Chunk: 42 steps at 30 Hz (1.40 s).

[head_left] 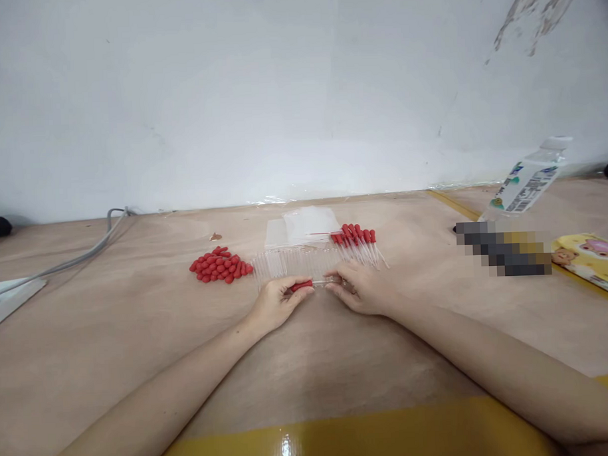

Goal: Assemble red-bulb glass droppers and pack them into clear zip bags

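Right of the right hand [356, 289], pinching a tube [319, 283], a bottle [553, 155] bears an unreadable label [526, 185]; the left hand [278, 302] pinches a bulb [303, 285]. Tan table [299, 368] beneath, scuffed wall [204, 98] beyond.

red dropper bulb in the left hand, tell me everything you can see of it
The red dropper bulb looks rubbery, small and elongated. It lies roughly level, pinched by the left hand, whose fingers hide part of it. Its exposed end points toward the right hand, beside a thin clear tube; whether they're joined is unclear.
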Each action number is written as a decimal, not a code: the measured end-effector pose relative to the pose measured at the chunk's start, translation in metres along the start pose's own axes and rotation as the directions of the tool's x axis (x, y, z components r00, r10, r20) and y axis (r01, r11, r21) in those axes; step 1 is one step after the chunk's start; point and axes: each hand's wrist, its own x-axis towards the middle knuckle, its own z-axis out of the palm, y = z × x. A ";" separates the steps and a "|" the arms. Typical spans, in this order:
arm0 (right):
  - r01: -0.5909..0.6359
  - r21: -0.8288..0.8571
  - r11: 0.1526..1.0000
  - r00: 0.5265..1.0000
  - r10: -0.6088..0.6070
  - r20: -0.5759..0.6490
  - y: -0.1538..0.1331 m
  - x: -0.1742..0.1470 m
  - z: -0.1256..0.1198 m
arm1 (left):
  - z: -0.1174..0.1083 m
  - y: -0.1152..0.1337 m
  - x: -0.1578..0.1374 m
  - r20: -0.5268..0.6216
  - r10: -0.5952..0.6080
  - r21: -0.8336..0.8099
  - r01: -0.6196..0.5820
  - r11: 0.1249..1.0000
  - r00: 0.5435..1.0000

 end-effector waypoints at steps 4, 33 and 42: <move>-0.054 0.101 0.993 0.999 0.053 0.009 0.003 -0.002 -0.002 | -0.004 0.000 0.000 -0.034 0.098 0.090 -0.094 0.991 0.995; -0.169 0.008 0.986 0.953 0.161 0.255 -0.012 0.013 -0.003 | -0.007 0.001 0.002 -0.014 0.054 0.021 -0.054 0.998 0.998; -0.595 0.218 0.773 0.796 0.605 0.028 0.040 0.015 -0.025 | -0.020 -0.007 -0.001 -0.161 0.187 0.302 -0.132 0.944 0.969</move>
